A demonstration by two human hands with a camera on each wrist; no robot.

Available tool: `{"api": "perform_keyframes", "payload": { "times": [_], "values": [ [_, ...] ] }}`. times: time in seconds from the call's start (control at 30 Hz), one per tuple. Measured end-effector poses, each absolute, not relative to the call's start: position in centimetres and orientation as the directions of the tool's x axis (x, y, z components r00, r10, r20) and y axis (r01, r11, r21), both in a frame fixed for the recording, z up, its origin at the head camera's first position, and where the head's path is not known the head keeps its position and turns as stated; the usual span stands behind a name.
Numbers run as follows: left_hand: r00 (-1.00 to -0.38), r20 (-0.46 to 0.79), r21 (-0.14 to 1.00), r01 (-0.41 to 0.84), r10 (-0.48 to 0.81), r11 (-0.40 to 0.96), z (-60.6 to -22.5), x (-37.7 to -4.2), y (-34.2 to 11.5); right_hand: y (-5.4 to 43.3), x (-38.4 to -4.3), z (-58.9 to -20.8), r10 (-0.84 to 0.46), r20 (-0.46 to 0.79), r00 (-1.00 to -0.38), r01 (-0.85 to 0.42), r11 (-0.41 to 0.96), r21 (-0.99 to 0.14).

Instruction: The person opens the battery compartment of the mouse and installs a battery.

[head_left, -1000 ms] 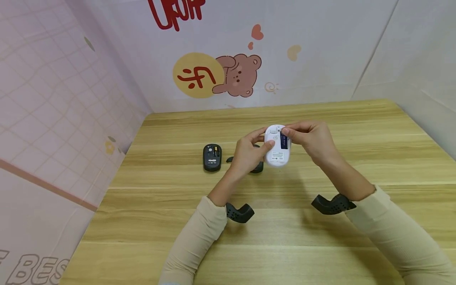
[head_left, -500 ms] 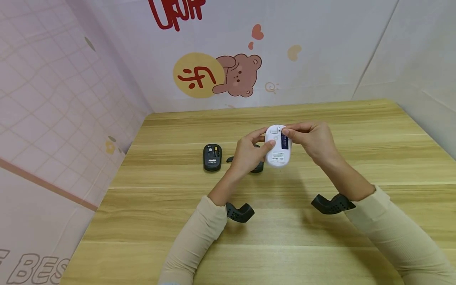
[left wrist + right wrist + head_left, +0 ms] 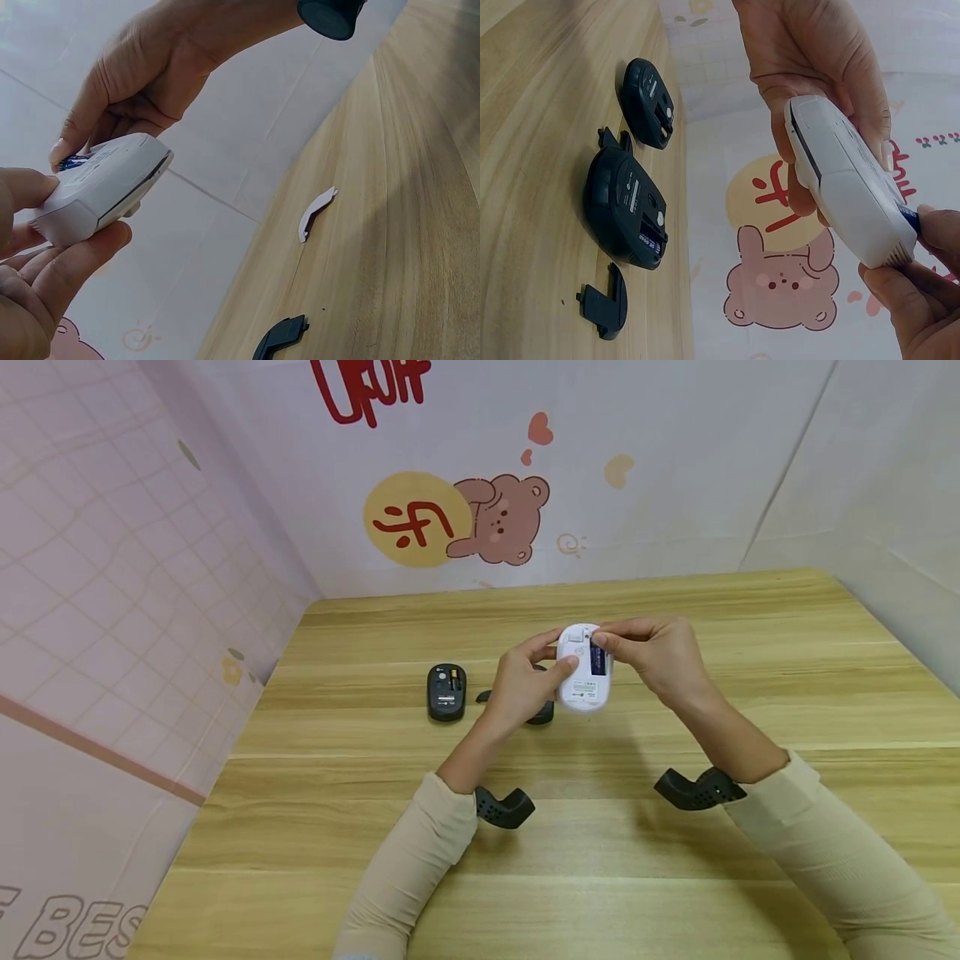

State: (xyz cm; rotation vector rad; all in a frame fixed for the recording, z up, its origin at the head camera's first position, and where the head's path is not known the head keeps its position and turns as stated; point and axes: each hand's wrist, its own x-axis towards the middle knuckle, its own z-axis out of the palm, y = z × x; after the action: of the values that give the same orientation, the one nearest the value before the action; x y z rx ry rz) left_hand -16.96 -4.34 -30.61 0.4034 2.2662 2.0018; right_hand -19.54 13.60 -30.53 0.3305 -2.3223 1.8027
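My left hand (image 3: 521, 685) holds a white computer mouse (image 3: 585, 692) above the table, underside facing me, thumb across its base. A dark blue battery (image 3: 597, 657) lies along the opened slot at the mouse's right side. With the thumb on the battery's upper end, my right hand (image 3: 663, 660) pinches there, its other fingers behind or against the mouse's edge. From the left wrist view, that battery end (image 3: 73, 161) stands slightly proud of the white shell. How deep the battery sits is hard to make out.
Two black mice lie upside down on the table: one at left (image 3: 447, 693), another (image 3: 626, 206) partly behind my left hand. Black battery covers (image 3: 607, 304) lie beside them. A white cover (image 3: 316, 212) rests on the wood. A printed wall stands behind the table.
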Motion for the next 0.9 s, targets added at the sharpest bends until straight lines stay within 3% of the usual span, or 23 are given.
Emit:
{"api": "perform_keyframes", "payload": {
  "times": [0.5, 0.9],
  "values": [
    [-0.958, 0.125, 0.979, 0.161, 0.257, 0.125, -30.91, -16.95, -4.49, 13.63, -19.32, -30.51, -0.119, 0.307, -0.944, -0.329, 0.398, -0.857],
    [-0.959, 0.118, 0.979, 0.156, 0.257, 0.133, -31.12, -17.15, -4.39, 13.68, -19.62, -30.90, -0.113, 0.302, -0.946, -0.320, 0.450, -0.834]
  ]
}}
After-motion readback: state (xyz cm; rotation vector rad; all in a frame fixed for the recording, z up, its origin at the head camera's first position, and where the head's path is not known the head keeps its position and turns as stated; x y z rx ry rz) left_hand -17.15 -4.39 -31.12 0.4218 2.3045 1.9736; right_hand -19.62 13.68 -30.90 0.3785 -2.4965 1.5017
